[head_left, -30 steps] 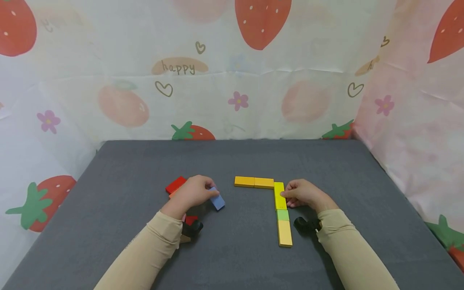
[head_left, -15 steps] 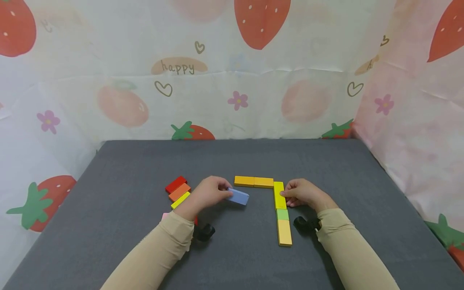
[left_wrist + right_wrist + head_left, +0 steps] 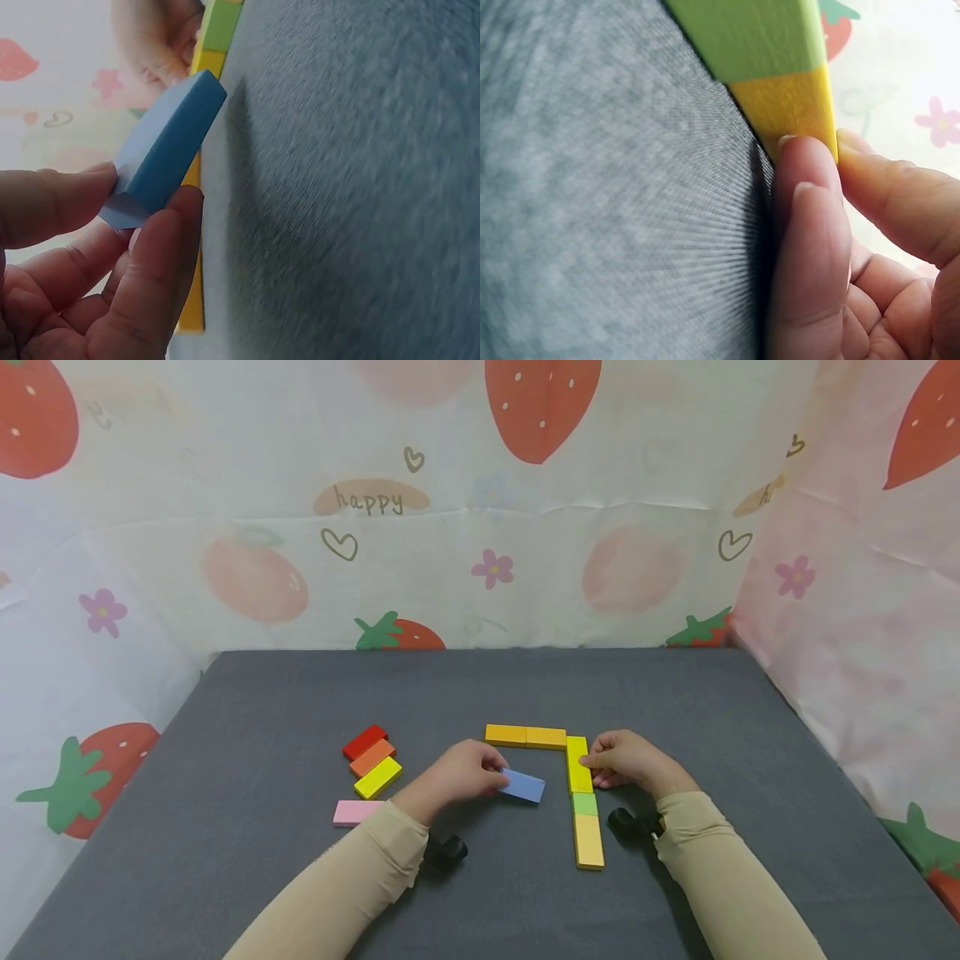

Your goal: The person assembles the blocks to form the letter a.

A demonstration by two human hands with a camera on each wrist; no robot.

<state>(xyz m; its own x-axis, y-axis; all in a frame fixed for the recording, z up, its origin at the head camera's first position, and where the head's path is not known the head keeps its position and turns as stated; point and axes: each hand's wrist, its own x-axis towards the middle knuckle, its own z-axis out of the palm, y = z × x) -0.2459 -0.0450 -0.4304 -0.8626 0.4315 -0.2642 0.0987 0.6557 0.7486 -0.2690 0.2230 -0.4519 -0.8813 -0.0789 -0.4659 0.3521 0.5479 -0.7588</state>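
1. The left hand [image 3: 459,775] pinches the blue block [image 3: 523,786] above the grey cloth [image 3: 480,885], apart from the bent row [image 3: 588,845]; placing it seems the step in hand.
2. The next move likely calls for gentle lowering; the right hand [image 3: 633,760] pinches the row's bright yellow block [image 3: 578,779], seemingly steadying it.
3. The left sleeve [image 3: 337,885] partly hides the pink block [image 3: 356,812], near the red block [image 3: 364,742].

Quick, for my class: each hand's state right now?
Left hand: closed, pinching the blue rectangular block.
Right hand: closed, holding the yellow rectangular block next to the green block.
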